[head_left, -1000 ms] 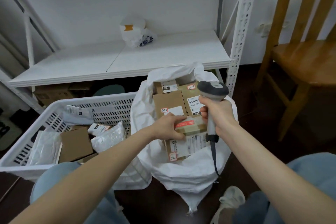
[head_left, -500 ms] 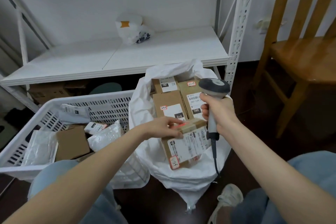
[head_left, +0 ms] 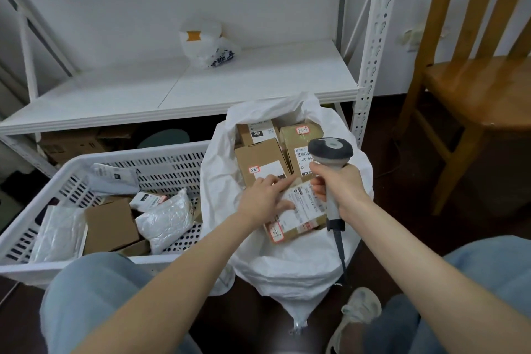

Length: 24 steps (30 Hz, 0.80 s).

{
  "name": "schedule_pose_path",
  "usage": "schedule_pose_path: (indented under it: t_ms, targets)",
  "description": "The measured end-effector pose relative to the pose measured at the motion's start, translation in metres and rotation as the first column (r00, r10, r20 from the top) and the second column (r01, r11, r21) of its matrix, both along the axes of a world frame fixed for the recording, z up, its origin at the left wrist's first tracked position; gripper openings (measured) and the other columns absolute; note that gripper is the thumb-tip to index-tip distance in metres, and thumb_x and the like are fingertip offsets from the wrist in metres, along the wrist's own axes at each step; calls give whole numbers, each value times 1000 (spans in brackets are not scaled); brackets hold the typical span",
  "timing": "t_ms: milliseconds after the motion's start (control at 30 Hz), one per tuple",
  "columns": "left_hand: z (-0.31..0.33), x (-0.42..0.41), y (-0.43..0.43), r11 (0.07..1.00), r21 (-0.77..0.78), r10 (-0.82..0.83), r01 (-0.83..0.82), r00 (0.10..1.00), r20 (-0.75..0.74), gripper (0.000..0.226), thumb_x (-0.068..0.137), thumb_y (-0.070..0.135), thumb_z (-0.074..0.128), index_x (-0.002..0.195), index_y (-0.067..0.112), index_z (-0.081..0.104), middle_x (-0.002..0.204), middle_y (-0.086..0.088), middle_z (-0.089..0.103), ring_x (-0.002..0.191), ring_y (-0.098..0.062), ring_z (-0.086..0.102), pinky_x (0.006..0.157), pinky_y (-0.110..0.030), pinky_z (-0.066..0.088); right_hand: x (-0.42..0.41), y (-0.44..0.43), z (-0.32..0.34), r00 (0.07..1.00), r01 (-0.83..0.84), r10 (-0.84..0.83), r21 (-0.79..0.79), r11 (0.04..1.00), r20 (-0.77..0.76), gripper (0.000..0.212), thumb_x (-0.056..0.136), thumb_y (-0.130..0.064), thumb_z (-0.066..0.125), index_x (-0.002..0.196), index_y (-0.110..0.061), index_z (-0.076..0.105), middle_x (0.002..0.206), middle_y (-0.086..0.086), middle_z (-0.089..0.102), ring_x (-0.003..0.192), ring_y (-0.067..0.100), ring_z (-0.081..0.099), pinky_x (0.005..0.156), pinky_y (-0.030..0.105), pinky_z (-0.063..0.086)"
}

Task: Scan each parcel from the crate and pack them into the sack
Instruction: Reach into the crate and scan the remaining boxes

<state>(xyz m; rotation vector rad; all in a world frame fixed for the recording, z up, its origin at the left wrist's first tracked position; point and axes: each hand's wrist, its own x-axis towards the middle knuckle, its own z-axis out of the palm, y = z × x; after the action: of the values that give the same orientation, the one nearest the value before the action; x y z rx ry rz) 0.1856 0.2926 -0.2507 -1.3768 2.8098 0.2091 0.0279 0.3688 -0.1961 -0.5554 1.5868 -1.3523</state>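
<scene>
A white sack (head_left: 290, 273) stands open on the floor with several cardboard parcels inside. The nearest one, a brown box (head_left: 296, 218) with a white shipping label, lies at the sack's front. My left hand (head_left: 265, 200) rests on its top left with fingers spread flat across the label. My right hand (head_left: 334, 184) grips the handle of a grey barcode scanner (head_left: 330, 152), held upright just right of that box, its cable hanging down. To the left, a white slotted crate (head_left: 172, 158) holds several more parcels: a cardboard box (head_left: 110, 224) and white padded mailers (head_left: 165, 220).
A white metal shelf (head_left: 201, 86) with a small white bag (head_left: 205, 43) on it runs behind the crate and sack. A wooden chair (head_left: 477, 80) stands at the right. My knees and a shoe (head_left: 356, 313) are at the bottom edge.
My left hand has slid from the box's top edge onto its label and flattened out. The box has settled lower and flatter in the sack. The scanner hand has stayed in place.
</scene>
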Motion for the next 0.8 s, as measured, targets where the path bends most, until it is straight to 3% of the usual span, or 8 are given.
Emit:
schedule_pose_path:
  t_ms: [100, 200, 300, 367, 467, 600, 700, 800]
  targets:
    - [7, -3, -8, 998, 66, 21, -20, 1000, -10, 70, 89, 53, 56, 149, 40, 23, 131, -5, 48, 117, -25, 44, 96, -40, 43, 9, 6, -5, 997, -61, 61, 6, 998, -44, 20, 83, -19, 73, 99, -8, 67, 85, 10, 72, 76, 20, 68, 80, 38, 58]
    - [12, 6, -4, 989, 141, 58, -30, 979, -197, 64, 87, 42, 65, 144, 27, 40, 128, -8, 49, 120, -25, 44, 99, -35, 39, 18, 11, -9, 982, -114, 113, 3, 994, -154, 19, 80, -20, 75, 96, -18, 65, 99, 7, 71, 96, 25, 67, 90, 47, 55]
    - [12, 39, 23, 993, -115, -22, -21, 935, -354, 35, 87, 36, 65, 113, 13, 59, 108, -5, 56, 100, -23, 54, 80, -34, 47, 23, 15, -13, 970, -155, 151, -8, 988, -190, 16, 80, -18, 74, 90, -23, 63, 101, 4, 71, 99, 23, 65, 94, 47, 52]
    - [4, 61, 47, 932, -329, -256, 154, 921, -294, 36, 84, 49, 63, 95, 15, 61, 95, -1, 58, 84, -19, 56, 66, -32, 50, 26, 15, -18, 963, -170, 167, 1, 985, -212, 19, 80, -19, 75, 97, -21, 66, 104, 3, 71, 101, 23, 65, 96, 46, 51]
    - [-22, 73, 79, 863, -353, -412, 362, 908, -75, 56, 72, 74, 53, 93, 23, 63, 96, 3, 59, 81, -15, 55, 61, -26, 45, 27, 15, -15, 958, -186, 184, 9, 982, -222, 18, 79, -21, 75, 94, -21, 66, 102, 3, 72, 100, 22, 66, 94, 44, 52]
    - [-31, 56, 87, 930, -223, -298, 292, 955, 6, 26, 79, 43, 67, 93, 22, 68, 98, 1, 62, 92, -22, 61, 69, -29, 42, 17, 24, 5, 959, -232, 226, -15, 973, -171, 23, 83, -15, 74, 105, -12, 65, 98, 5, 71, 91, 19, 67, 80, 35, 55]
    - [5, 46, 67, 993, -112, -2, -36, 945, -328, 13, 91, 31, 61, 91, 19, 66, 93, 1, 68, 88, -21, 62, 72, -32, 45, 2, 29, 27, 945, -290, 284, -10, 957, -161, 23, 82, -16, 75, 104, -11, 67, 87, 4, 70, 82, 19, 66, 64, 30, 52]
    - [58, 48, 29, 971, 91, 231, -219, 786, -573, 13, 91, 32, 59, 81, 24, 59, 78, 2, 63, 76, -19, 57, 73, -36, 47, -12, 29, 49, 945, -272, 253, -70, 960, -206, 25, 81, -18, 77, 104, -13, 68, 90, 2, 70, 89, 20, 65, 69, 32, 52]
